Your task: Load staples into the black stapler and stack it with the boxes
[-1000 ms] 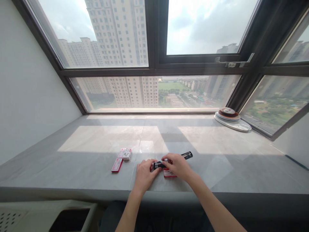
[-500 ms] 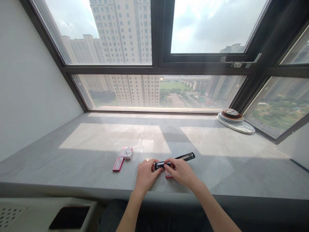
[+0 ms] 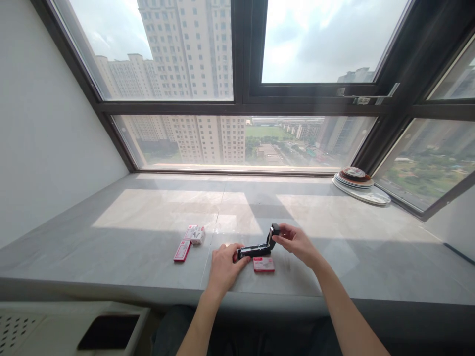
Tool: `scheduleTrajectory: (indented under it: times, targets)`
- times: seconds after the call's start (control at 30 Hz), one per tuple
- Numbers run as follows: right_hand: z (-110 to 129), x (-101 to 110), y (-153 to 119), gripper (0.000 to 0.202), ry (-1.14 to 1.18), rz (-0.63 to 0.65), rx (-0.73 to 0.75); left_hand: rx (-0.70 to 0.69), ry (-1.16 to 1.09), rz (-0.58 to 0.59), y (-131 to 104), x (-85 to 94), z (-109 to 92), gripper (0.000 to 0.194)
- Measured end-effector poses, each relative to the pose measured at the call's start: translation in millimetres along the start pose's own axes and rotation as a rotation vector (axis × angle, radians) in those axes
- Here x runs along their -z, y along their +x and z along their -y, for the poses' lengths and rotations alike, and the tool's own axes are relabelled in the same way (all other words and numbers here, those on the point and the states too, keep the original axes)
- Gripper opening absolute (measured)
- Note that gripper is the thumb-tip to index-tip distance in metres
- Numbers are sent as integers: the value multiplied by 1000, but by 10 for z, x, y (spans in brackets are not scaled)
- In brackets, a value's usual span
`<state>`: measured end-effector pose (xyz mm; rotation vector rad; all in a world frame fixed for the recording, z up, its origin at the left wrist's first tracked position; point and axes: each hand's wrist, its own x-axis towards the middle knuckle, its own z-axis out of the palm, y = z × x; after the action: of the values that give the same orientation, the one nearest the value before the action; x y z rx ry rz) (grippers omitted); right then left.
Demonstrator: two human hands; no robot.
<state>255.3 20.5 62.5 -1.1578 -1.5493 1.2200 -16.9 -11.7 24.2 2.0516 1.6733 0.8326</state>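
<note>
Head view: we've got the black stapler [image 3: 256, 250] hinged open, low in the frame, just right of center. Left hand [image 3: 225, 263] pinches the left end of its long lower part, thumb on the near side, fingers on the far side. Right hand [image 3: 298, 243] pinches the tip of the raised arm [image 3: 274, 230], which stands up steeply from the right end. Neither hand is spread; both are closed on the same tool.

Step in hand, our read: right works the hinged arm, left steadies the base. Next move calls for, we judge, left staying firm so nothing slides or twists, right guiding the arm about its hinge, fingertips out of the gap. Can't tell if the channel holds staples; too small.

Flat red-and-white box [image 3: 263, 264] lies just below the stapler in the frame. Left of our hands: a slim red-and-white box [image 3: 181, 251], touching or nearly touching a box cluster [image 3: 198, 235] above it. One box or two there, we can't say.

Surface: pale gray sill [image 3: 129, 252], sun patches [image 3: 148, 207] toward the window, thin seam [image 3: 217, 213] mid-frame. Stacked plates [image 3: 353, 184] at right, near the window corner.

Room: dark window frame [image 3: 166, 108] across the top, high-rise [image 3: 185, 49] outside upper left, white wall [image 3: 44, 138] far left, pale unit [image 3: 48, 319] with a dark opening [image 3: 107, 332] lower left.
</note>
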Motion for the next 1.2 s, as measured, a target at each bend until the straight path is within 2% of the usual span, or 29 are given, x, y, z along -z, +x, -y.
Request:
scheduleTrajectory:
  times: [0.13, 0.33, 0.4, 0.5, 0.53, 0.6, 0.7, 0.77, 0.87, 1.0, 1.07, 1.2]
  targets:
    - [188, -276, 218, 40, -268, 123, 123, -3, -8, 9, -4, 17, -16, 27]
    - [220, -539, 225, 25, -575, 183, 175, -8, 14, 8, -13, 21, 0, 23]
    - [246, -542, 194, 22, -648, 210, 176, -24, 0, -14, -49, 61, 2, 21]
    - [291, -417, 155, 22, -712, 221, 162, -86, -65, -49, -134, 156, -78, 35]
    - [292, -352, 153, 22, -733, 204, 161, -138, -86, -31, -161, 181, -137, 40]
    - [254, -216, 166, 24, -760, 147, 149, -300, -117, 76, -196, 199, -293, 53]
    - [95, -47, 196, 34, -687, 61, 46, -542, -122, 305, -175, 168, -505, 76]
    - [-47, 28, 169, 44, -583, 4, -31, -586, -104, 386, -120, 166, -533, 82]
    - [-224, 60, 5, 55, -379, -53, -123, -458, -87, 373, -31, 265, -370, 74]
    - [-295, -113, -301, 62, -71, 4, -242, -260, -94, 322, 20, 419, -105, 63]
    - [-273, -266, -385, 62, 2, 36, -243, -237, -101, 297, 23, 398, -90, 59]
    - [-244, -518, -384, 64, 7, 23, -190, -241, -116, 254, 16, 204, -237, 64]
